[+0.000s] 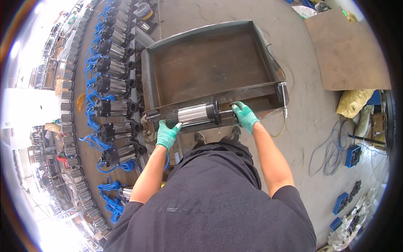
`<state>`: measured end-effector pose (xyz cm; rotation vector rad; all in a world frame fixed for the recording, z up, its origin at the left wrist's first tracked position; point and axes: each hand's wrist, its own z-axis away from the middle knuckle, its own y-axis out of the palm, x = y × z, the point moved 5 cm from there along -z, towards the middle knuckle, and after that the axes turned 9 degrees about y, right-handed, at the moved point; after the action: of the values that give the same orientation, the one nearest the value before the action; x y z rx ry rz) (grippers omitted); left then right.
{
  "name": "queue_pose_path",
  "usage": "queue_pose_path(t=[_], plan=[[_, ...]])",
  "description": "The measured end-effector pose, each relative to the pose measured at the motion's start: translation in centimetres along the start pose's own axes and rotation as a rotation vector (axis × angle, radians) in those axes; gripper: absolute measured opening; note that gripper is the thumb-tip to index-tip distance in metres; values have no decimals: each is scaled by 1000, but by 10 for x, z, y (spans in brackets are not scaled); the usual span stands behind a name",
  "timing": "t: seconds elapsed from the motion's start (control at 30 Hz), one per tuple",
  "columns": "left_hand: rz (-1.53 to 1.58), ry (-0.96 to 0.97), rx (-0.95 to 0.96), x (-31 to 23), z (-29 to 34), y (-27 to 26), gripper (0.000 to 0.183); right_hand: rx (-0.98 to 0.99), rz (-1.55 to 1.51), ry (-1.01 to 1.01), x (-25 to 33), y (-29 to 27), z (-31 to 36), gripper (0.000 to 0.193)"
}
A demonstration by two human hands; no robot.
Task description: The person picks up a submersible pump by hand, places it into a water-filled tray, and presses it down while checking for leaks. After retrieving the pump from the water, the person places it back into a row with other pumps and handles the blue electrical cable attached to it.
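Note:
A pump motor (194, 114) with a shiny steel barrel and black ends lies sideways across the near edge of a metal tray. My left hand (167, 135), in a green glove, is closed around its black left end, with the thumb against the barrel. From the black flange on the right a thin steel shaft (226, 112) sticks out. My right hand (246, 116), gloved the same way, has its fingers closed at the shaft's outer end; the palm side is hidden. The brown-bottomed tray (205, 63) extends beyond the motor.
Several similar pumps (113, 86) with blue cables stand in a row at left. An air gun (284, 98) with a hose hangs at the tray's right corner. A brown board (348, 48), yellow sack (353, 103), grey cable coil (331, 153) and blue crate (353, 156) are at right.

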<state>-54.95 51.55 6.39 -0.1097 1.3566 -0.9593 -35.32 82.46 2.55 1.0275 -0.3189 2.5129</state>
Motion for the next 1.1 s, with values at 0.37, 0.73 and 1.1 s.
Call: queue_pose_path(t=[0.37, 0.73, 1.1], plan=[[-65, 46, 2, 1, -1, 3, 65, 198, 9, 140, 6, -16, 3, 46], [-53, 58, -21, -6, -1, 1, 64, 212, -395, 209, 11, 0, 16, 48], [-90, 33, -48, -7, 5, 2, 68, -188, 546, -112, 0, -5, -25, 57]])
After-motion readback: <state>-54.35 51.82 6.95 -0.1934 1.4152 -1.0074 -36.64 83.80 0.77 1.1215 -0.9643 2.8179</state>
